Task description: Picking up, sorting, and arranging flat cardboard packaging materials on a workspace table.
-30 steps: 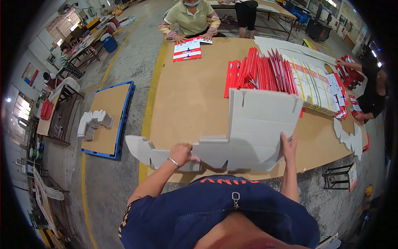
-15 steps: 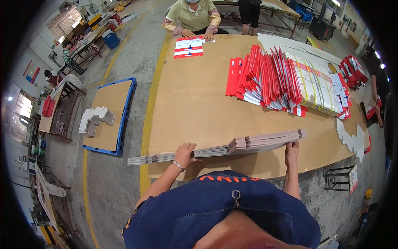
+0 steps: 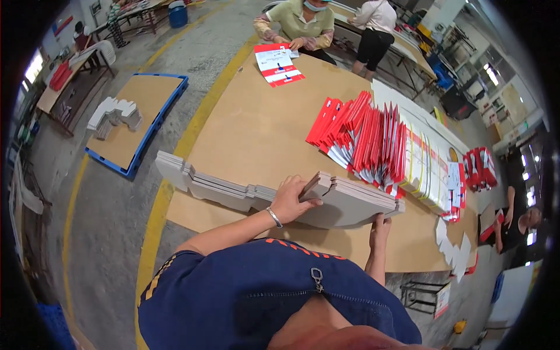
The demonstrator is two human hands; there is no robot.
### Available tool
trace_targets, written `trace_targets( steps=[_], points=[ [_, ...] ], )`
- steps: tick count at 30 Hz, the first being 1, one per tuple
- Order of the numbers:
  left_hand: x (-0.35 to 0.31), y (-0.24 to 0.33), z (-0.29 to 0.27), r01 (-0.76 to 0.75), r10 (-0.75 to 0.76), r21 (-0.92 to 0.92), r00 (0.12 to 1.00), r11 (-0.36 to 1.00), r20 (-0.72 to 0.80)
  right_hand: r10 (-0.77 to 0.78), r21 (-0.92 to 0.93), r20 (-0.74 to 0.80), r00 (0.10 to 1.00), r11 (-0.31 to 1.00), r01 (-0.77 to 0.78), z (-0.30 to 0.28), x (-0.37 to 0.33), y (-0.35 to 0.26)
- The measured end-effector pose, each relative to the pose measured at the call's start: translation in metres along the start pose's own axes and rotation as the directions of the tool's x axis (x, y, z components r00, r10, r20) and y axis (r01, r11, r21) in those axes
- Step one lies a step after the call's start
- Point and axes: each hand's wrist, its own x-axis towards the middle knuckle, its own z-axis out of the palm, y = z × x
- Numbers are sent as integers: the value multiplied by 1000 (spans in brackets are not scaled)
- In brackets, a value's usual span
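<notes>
A long stack of grey die-cut cardboard sheets [image 3: 356,207] stands on edge across the near side of the table, with steps and notches along its upper edge. My left hand [image 3: 291,200] grips it near the middle, thumb on the near face and fingers reaching over the top. At the lower right corner, my right hand [image 3: 380,227] holds the same stack, its fingers partly hidden behind and under it. Beyond the stack lies a fanned row of folded red-and-white cartons [image 3: 370,137], and beside them a strapped white bundle [image 3: 424,160].
Brown board covers the table [image 3: 251,125]. Across it, a masked person [image 3: 300,29] handles a flat red-and-white carton [image 3: 279,65]. Left, a blue-edged pallet [image 3: 153,125] bears cut cardboard pieces [image 3: 114,116]. White cut pieces [image 3: 452,251] lie at the right edge, near a stool [image 3: 423,297].
The stack has tipped so its near face shows more, and it now slants down to the right. My left hand has shifted right along it. The whole view has turned.
</notes>
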Motion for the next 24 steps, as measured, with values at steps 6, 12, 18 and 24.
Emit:
trace_targets(
  steps=[6, 12, 18, 24],
  points=[
    [1, 14, 1, 68, -63, -152, 997, 986, 37, -275, 95, 170, 946, 960, 262, 36, 13, -85],
    [5, 38, 13, 19, -62, -488, 995, 873, -73, -244, -38, 163, 956, 967, 254, 50, 23, -84],
    [12, 26, 4, -75, 86, -365, 996, 928, 16, -121, 64, 119, 985, 991, 114, 47, 12, -90],
    [13, 27, -3, 16, 24, -426, 996, 905, 88, -139, -53, -286, 948, 990, 129, 62, 15, -84]
  ],
)
